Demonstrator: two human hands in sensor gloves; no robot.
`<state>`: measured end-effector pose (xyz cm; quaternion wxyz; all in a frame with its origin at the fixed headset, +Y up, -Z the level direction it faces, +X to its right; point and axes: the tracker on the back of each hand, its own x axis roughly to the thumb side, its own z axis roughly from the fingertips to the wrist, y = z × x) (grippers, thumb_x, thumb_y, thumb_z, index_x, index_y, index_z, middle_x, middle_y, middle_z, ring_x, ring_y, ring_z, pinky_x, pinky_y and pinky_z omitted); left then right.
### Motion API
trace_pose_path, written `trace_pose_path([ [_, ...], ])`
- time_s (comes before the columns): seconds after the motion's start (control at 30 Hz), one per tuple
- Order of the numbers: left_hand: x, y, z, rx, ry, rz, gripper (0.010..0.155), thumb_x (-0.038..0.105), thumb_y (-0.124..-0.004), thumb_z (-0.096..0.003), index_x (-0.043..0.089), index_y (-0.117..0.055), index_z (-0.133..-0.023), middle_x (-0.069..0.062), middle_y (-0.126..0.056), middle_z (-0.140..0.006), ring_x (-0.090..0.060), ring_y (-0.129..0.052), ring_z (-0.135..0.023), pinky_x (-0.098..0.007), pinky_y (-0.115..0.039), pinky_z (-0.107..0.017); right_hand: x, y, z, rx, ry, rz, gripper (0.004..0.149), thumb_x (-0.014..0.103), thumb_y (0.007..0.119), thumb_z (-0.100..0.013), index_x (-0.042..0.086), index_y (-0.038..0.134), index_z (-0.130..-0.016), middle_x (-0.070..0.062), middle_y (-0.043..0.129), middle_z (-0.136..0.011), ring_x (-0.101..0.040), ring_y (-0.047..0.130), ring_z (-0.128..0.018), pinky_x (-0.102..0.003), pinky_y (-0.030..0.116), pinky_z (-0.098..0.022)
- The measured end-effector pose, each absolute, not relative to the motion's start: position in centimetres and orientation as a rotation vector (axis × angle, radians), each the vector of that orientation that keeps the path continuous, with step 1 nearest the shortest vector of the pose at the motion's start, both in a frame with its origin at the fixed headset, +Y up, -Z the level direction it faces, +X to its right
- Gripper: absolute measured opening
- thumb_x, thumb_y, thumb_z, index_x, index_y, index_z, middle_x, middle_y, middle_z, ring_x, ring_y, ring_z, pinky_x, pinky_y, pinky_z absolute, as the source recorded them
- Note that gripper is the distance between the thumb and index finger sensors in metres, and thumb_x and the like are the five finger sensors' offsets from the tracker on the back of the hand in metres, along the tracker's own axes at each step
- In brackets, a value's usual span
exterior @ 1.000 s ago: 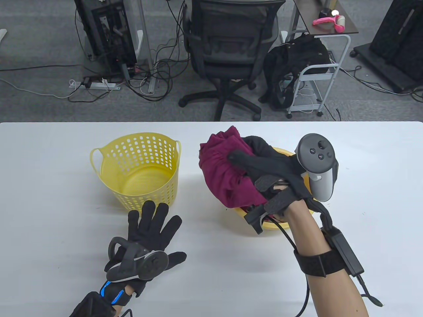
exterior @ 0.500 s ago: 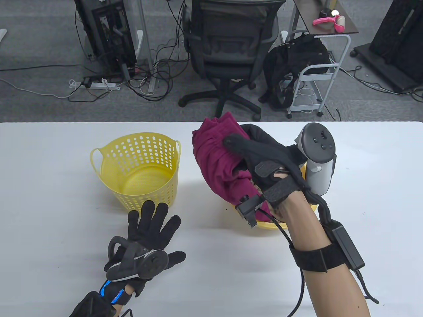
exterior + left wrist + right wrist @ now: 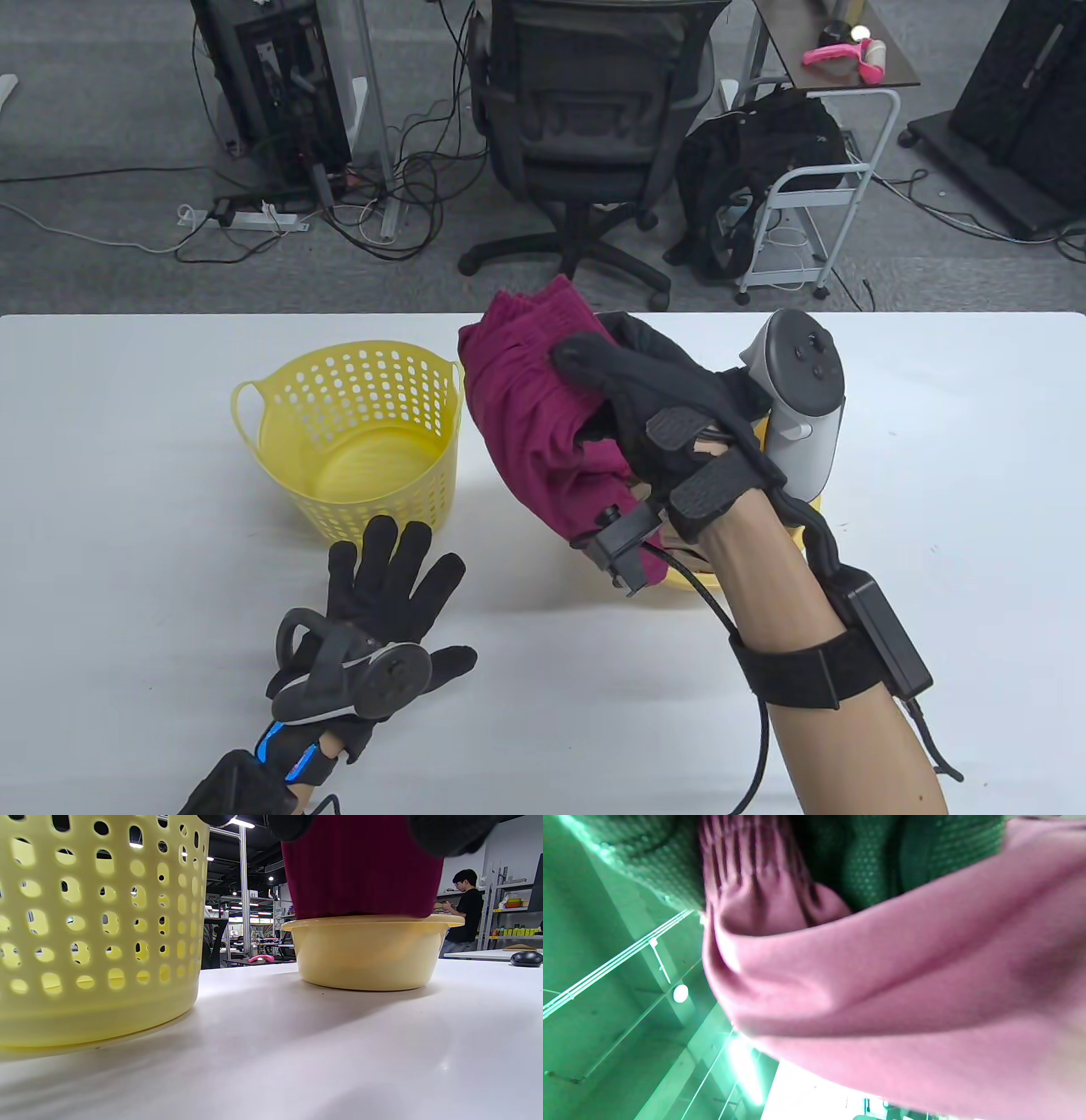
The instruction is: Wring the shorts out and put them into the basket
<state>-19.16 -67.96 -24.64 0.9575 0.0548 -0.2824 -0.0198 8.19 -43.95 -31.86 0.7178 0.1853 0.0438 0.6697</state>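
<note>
My right hand (image 3: 628, 382) grips the bunched maroon shorts (image 3: 530, 424) and holds them in the air above the yellow basin (image 3: 810, 522), thumb across the cloth. The shorts (image 3: 360, 870) hang over the basin (image 3: 369, 955) in the left wrist view, and they fill the right wrist view as pink cloth (image 3: 882, 984) under gloved fingers (image 3: 874, 866). The perforated yellow basket (image 3: 356, 441) stands to the left of the shorts; it looks empty. My left hand (image 3: 394, 586) lies flat on the table in front of the basket, fingers spread, holding nothing.
The white table (image 3: 127, 552) runs to a far edge, beyond which stand an office chair (image 3: 585, 127), cables and a small cart (image 3: 814, 187). A dark mouse-like object (image 3: 526, 959) lies on the table at the right in the left wrist view.
My right hand has lifted the shorts higher and carried them left, toward the basket. The left hand has stayed still.
</note>
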Motion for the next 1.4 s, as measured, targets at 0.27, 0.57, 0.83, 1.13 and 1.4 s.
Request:
trace_pose_path([
  [0.27,-19.2,-67.9,-24.6,0.119,-0.574,-0.035,0.091,0.071,-0.067,-0.0490,0.018,-0.039,-0.118,-0.033,-0.026,-0.124,-0.070,-0.026,-0.108,-0.084,-0.030,-0.063,7.6,-42.4,-31.3,0.445,0.072,1.459,0.061,0.057,0.079,-0.058,0.007,0.069,-0.092,-0.016,0.090,-0.077,-0.034,0.096,-0.061,-0.045,0.086,-0.048],
  [0.57,-19.2,-67.9,-24.6,0.118,-0.581,-0.035,0.091,0.072,-0.067,-0.0489,0.018,-0.040,-0.118,-0.033,-0.027,-0.124,-0.070,-0.026,-0.108,-0.084,-0.030,-0.063,8.6,-42.2,-31.3,0.424,0.053,1.474,0.062,0.058,0.079,-0.058,0.007,0.069,-0.091,-0.016,0.090,-0.077,-0.033,0.096,-0.061,-0.045,0.086,-0.048],
  [0.83,-19.1,-68.0,-24.6,0.105,-0.589,-0.025,0.090,0.071,-0.067,-0.0492,0.018,-0.040,-0.117,-0.033,-0.027,-0.124,-0.070,-0.027,-0.108,-0.084,-0.031,-0.063,9.1,-42.4,-31.6,0.409,0.040,1.489,0.062,0.058,0.079,-0.057,0.008,0.069,-0.091,-0.015,0.090,-0.077,-0.034,0.096,-0.061,-0.045,0.086,-0.048],
  [1.13,-18.3,-68.4,-24.7,0.046,-0.590,0.198,0.113,0.069,-0.071,-0.0458,-0.003,-0.017,-0.114,-0.046,-0.022,-0.116,-0.075,-0.028,-0.103,-0.082,-0.033,-0.062,10.1,-43.1,-32.0,0.389,0.027,1.494,0.062,0.058,0.079,-0.057,0.008,0.069,-0.091,-0.015,0.090,-0.077,-0.033,0.095,-0.062,-0.045,0.086,-0.048],
  [1.4,-16.3,-68.8,-26.0,-0.025,-0.577,0.505,0.133,0.066,-0.084,-0.0422,-0.013,0.004,-0.103,-0.054,-0.006,-0.107,-0.081,-0.020,-0.096,-0.082,-0.031,-0.060,10.3,-44.0,-31.6,0.394,0.071,1.457,0.062,0.058,0.079,-0.057,0.007,0.070,-0.091,-0.015,0.090,-0.077,-0.033,0.096,-0.061,-0.045,0.086,-0.048],
])
